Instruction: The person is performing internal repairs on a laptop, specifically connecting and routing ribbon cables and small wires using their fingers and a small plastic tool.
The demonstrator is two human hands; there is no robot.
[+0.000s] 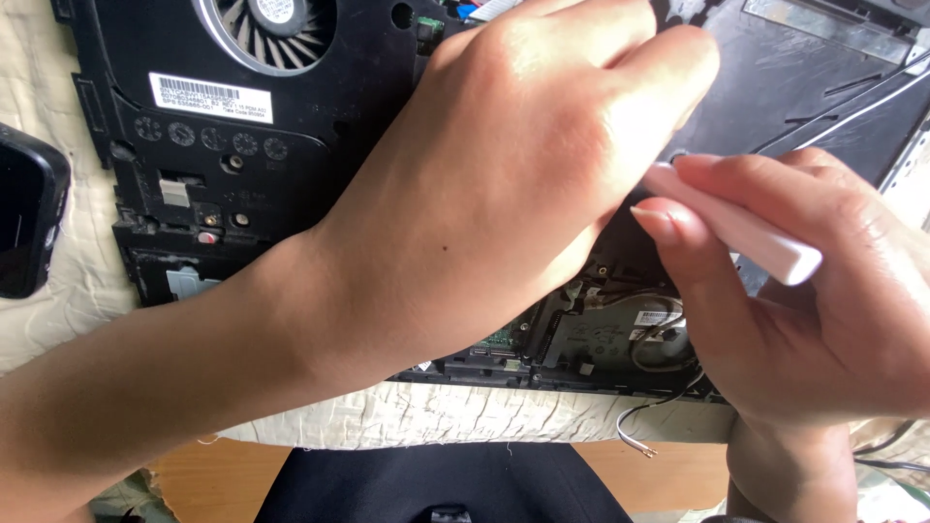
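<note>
Left hand [513, 184] lies palm-down across the opened laptop chassis [242, 184], fingers pressed together and bent at the tips; what they grip, cannot tell. Right hand [823, 310] pinches a white plastic pry tool [746, 232] between thumb and fingers, its tip hidden under the left hand. Chassis rests on a pale quilted cloth [436, 416] over the tabletop [213, 479], near its front edge. Fan [271, 29] at chassis top. Loose wires [639, 431] hang over the front edge. Black phone [29, 223] at the left edge.
</note>
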